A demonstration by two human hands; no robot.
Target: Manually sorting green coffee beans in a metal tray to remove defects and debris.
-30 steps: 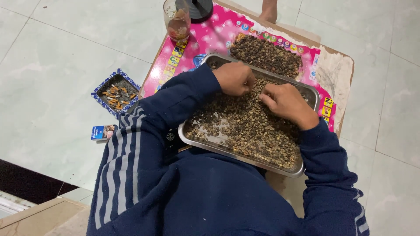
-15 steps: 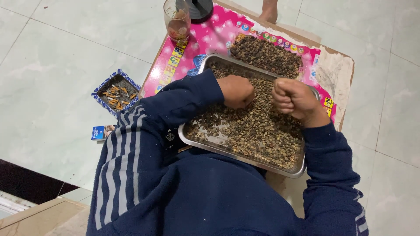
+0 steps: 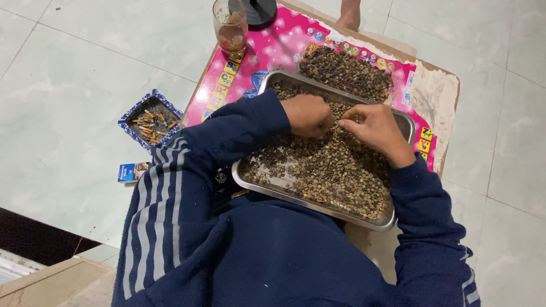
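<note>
Resting on beans [image 3: 318, 170] mid metal tray [image 3: 310, 202]: left hand [image 3: 308, 115] curled, grip can't tell; right hand [image 3: 372, 128] just beside, fingertips pinched, contents hidden.

There is just one camera, worn on the person's head. It looks almost straight down, over the dark blue sweater [image 3: 256, 250] and both arms. The metal tray [image 3: 253, 176] of beans sits close, in the middle. The low table [image 3: 438, 91] fills the top, with pale floor tiles [image 3: 74, 74] all around.
</note>
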